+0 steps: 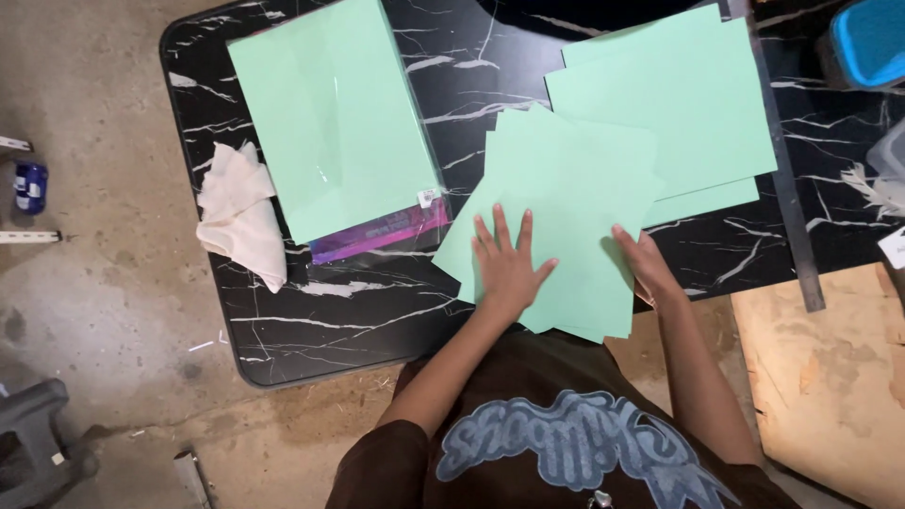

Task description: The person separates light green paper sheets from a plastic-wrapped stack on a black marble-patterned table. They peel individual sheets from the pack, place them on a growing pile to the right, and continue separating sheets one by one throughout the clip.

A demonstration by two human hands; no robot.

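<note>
My left hand [506,264] lies flat, fingers spread, on a loose stack of mint-green paper sheets [566,179] at the near edge of a black marble-patterned table [311,320]. At the stack's right edge, my right hand [645,267] grips the sheets with its fingers curled around them. More green sheets [688,94] lie fanned out behind, to the right. A plastic-wrapped pack of green paper [330,113] with a purple strip at its lower end sits to the left of the stack.
A crumpled white cloth [240,217] lies at the table's left edge. A long metal ruler [787,188] runs down the right side. A blue container [867,38] stands far right. A wooden board [830,377] is lower right. The floor is concrete.
</note>
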